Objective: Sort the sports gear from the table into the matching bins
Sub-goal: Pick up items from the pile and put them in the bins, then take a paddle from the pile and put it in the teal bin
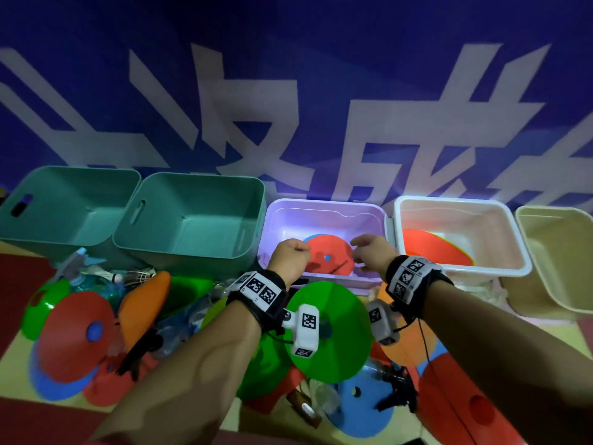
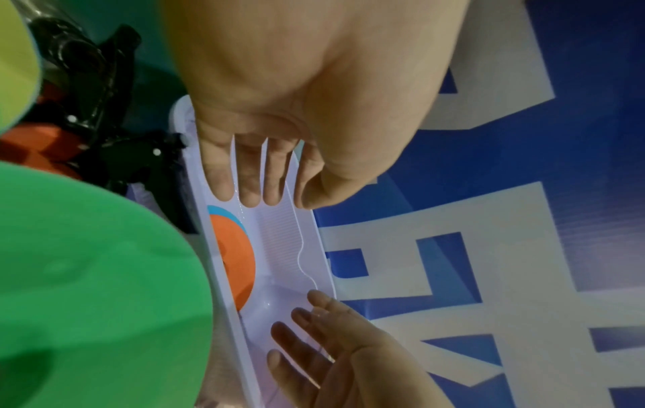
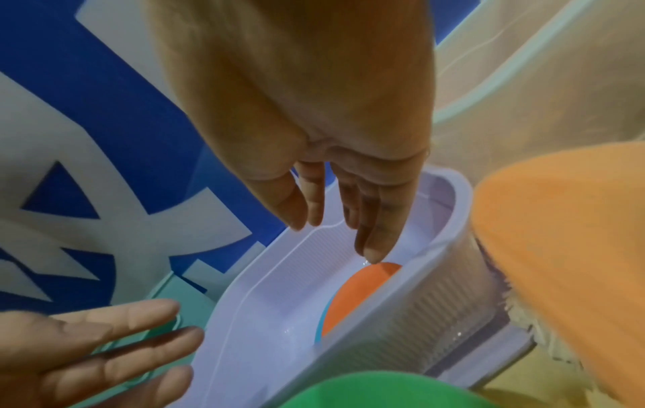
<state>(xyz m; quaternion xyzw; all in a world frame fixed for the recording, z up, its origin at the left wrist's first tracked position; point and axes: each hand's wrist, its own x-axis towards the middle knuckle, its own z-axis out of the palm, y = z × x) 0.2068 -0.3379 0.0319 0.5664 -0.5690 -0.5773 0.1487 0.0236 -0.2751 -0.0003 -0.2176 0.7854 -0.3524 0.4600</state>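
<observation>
A lilac bin [image 1: 324, 205] stands in the middle of the bin row. Inside it lies a red disc cone [image 1: 330, 256] on top of a blue one [image 1: 308, 238]. Both my hands hover over this bin, empty. My left hand [image 1: 290, 256] is above the bin's left part, and the left wrist view shows its fingers [image 2: 244, 179] straight and pointing down. My right hand [image 1: 369, 252] is above the right part, its fingers [image 3: 370, 229] straight, just over the red cone's [image 3: 359, 292] edge. Neither hand touches a cone.
Two teal bins [image 1: 189, 220] stand left of the lilac one. A white bin [image 1: 459, 239] holding a red cone and a beige bin [image 1: 558, 261] stand to its right. Below my wrists lie a green cone [image 1: 327, 329], red, blue and orange cones, shuttlecocks [image 1: 138, 276] and a bottle [image 1: 86, 284].
</observation>
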